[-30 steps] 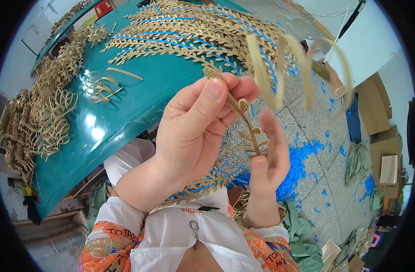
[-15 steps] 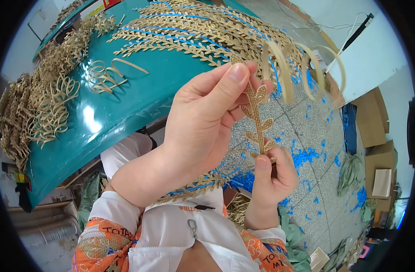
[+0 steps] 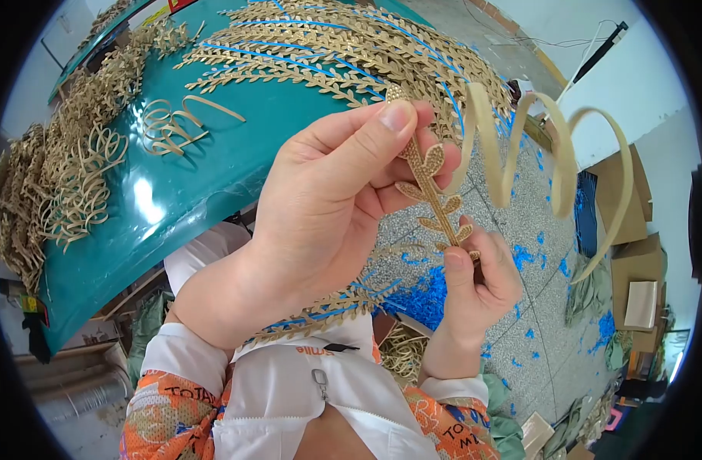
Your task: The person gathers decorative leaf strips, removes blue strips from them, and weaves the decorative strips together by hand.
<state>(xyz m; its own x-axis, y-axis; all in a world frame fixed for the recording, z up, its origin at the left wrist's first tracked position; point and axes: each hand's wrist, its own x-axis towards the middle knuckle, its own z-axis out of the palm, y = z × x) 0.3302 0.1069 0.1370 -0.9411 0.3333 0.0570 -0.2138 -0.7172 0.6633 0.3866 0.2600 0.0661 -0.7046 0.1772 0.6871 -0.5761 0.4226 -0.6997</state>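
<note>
A gold leaf trim (image 3: 434,195) with small paired leaves stretches between my two hands, slanting down to the right. My left hand (image 3: 312,180) is closed, pinching its upper part between thumb and fingers, and the tip shows above the thumb. Lower down, my right hand (image 3: 481,287) pinches the other end of the visible length. From behind my left fingers a curled cream strip (image 3: 562,176) loops out to the right in the air; where it starts is hidden. More leaf trim with blue strips (image 3: 320,310) lies across my lap.
A green-covered table (image 3: 236,153) carries a spread of gold leaf trims (image 3: 312,57), a loose curled strip (image 3: 170,130) and a heap of tan trim (image 3: 67,153). Blue scraps (image 3: 424,295) litter the speckled floor. Cardboard boxes (image 3: 634,268) stand at the right.
My right hand has moved slightly right and the trim now slants more. The curled strip has swung right, its loops wider and lower. Both hands keep their pinch.
</note>
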